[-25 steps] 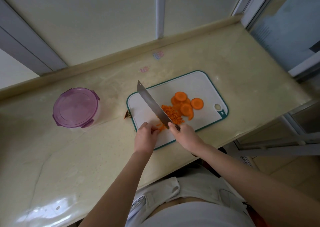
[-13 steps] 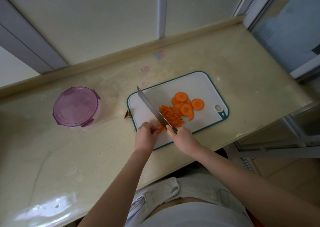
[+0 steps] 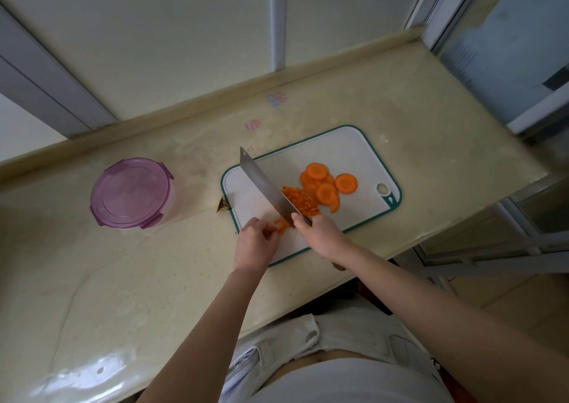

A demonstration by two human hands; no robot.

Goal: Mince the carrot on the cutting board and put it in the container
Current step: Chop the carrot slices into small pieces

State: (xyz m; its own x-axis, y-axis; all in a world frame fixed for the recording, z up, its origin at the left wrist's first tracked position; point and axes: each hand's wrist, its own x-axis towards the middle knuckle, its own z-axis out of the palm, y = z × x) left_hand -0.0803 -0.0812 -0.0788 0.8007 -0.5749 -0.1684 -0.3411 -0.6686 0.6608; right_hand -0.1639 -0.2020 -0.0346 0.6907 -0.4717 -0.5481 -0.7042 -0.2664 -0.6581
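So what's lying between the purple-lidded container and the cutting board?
In the head view, only a small brown scrap by the cutting board's left edge; the rest toward the container is bare countertop.

Pale yellow stone countertop [image 3: 123, 279] runs from 8 o'clock to 2 o'clock; glossy, with a white glare patch [image 3: 77, 378] at 7 o'clock. Raised lip [image 3: 184, 116] of the same stone along its far edge. Behind it, at 12 o'clock, cream frosted panels [image 3: 184, 33] split by a white upright bar [image 3: 277, 17]. Grey frame posts [image 3: 46, 88] at 10 o'clock. Bluish glass pane [image 3: 508, 48] at 2 o'clock. Two faded stickers [image 3: 276, 99] near the lip. Tan floor tiles [image 3: 508, 304] at 4 o'clock, grey metal rails [image 3: 492, 258] beside them. Light soft, even.
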